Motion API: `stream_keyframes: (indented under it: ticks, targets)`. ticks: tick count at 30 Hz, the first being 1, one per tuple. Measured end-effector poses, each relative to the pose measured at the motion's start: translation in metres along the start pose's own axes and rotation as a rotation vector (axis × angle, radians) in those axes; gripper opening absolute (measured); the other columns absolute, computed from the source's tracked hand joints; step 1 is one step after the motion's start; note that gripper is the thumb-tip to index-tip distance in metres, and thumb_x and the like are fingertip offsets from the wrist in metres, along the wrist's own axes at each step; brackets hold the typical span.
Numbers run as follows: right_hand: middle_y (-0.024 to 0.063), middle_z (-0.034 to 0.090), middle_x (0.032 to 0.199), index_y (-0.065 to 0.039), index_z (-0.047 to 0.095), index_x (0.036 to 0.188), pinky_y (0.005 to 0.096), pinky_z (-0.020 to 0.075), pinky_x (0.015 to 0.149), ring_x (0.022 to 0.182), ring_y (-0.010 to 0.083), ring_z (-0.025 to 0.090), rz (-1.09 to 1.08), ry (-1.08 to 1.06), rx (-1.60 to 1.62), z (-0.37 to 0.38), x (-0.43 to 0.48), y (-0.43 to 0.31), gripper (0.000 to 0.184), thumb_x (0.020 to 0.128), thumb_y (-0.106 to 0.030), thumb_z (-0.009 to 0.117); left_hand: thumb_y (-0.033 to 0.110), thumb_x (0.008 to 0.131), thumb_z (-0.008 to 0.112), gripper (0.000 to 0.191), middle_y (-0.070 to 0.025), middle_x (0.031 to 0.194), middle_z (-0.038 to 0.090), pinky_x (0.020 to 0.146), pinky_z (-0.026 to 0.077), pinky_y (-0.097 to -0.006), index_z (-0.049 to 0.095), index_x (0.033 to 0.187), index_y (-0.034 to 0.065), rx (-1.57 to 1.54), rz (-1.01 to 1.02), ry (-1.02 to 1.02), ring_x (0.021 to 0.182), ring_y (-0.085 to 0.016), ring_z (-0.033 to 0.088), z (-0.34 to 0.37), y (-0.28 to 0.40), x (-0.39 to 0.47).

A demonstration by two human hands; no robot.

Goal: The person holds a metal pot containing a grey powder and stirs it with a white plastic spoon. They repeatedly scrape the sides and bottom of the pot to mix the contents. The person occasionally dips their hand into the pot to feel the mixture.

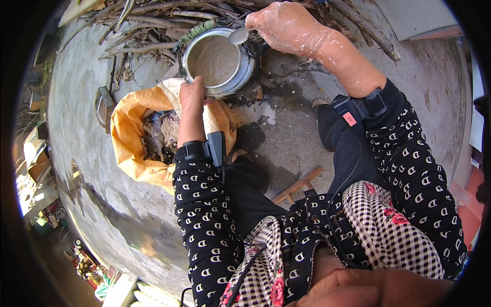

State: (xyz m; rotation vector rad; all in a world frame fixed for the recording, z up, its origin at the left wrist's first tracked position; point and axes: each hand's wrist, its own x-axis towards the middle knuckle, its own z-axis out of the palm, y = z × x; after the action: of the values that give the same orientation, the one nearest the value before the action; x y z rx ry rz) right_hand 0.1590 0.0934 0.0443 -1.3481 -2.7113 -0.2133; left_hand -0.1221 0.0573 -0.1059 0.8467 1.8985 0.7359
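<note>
A round metal pot (pixel 245 78) with a pale greyish-brown liquid (pixel 213 61) inside stands ahead of me, its handle wrapped in green cord (pixel 199 30). My left hand (pixel 193 93) grips the pot's near-left rim, thumb on top; its other fingers are mostly hidden. Beyond the rim on the right, my right hand (pixel 285 28), smeared with whitish residue, holds a metal spoon (pixel 238 36). The spoon's bowl is over the pot's right edge, above the liquid. An orange woven sack (pixel 128 149) full of mixed refuse (pixel 161 132) sits open beneath my left forearm.
Dry sticks (pixel 153 19) are heaped behind the pot, with thicker branches (pixel 368 27) to the right. Dark wet patches mark the concrete floor (pixel 291 149). A small wooden frame (pixel 301 184) lies between my legs. Left of the sack is a metal-and-wood object (pixel 103 107).
</note>
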Motion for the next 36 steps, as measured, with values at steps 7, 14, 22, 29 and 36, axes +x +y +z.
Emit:
stream_keyframes:
  ticks: [7,14,22,29,36]
  targets:
    - [0.0208,0.073,0.096,-0.005,0.07,0.111,0.0452,0.0572,0.082,0.092,0.0378,0.072,0.034,-0.039,0.413,0.023,0.0,-0.016,0.019,0.097,-0.011,0.06,0.033,0.086,0.064,0.053,-0.0325,0.096,0.07,0.079,0.057,-0.0472,0.056,0.114,-0.0112,0.43,0.236,0.22,0.089,-0.044,0.072,0.009,0.027,-0.026]
    - [0.0256,0.071,0.095,-0.001,0.068,0.103,0.05,0.0549,0.082,0.095,0.0438,0.069,0.199,-0.233,0.5,0.057,0.008,-0.041,0.02,0.087,-0.002,0.056,0.035,0.085,0.065,0.059,-0.0337,0.103,0.069,0.092,0.052,-0.05,0.052,0.123,-0.0089,0.55,0.354,0.301,0.1,-0.049,0.067,0.018,0.037,-0.053]
    - [0.0261,0.071,0.1,0.0,0.072,0.1,0.0494,0.0551,0.085,0.1,0.0447,0.068,0.3,-0.404,0.447,0.087,0.022,-0.045,0.021,0.082,-0.002,0.061,0.034,0.082,0.073,0.074,-0.0321,0.112,0.068,0.093,0.052,-0.0473,0.046,0.134,-0.0109,0.527,0.401,0.3,0.103,-0.047,0.067,0.026,0.036,-0.075]
    - [0.0262,0.071,0.101,0.001,0.072,0.097,0.0494,0.0552,0.086,0.101,0.0448,0.068,0.318,-0.41,0.43,0.104,0.02,-0.041,0.02,0.081,-0.004,0.063,0.037,0.083,0.075,0.088,-0.0334,0.135,0.057,0.1,0.05,-0.045,0.038,0.143,-0.0151,0.539,0.424,0.247,0.115,-0.045,0.063,0.03,0.032,-0.084]
    - [0.0237,0.074,0.09,0.005,0.076,0.094,0.0441,0.0583,0.078,0.087,0.0382,0.074,0.382,-0.574,0.467,0.103,0.021,-0.04,0.019,0.084,-0.005,0.062,0.039,0.083,0.076,0.094,-0.0367,0.14,0.05,0.101,0.051,-0.045,0.033,0.145,-0.0163,0.563,0.504,0.248,0.119,-0.046,0.061,0.037,0.028,-0.097]
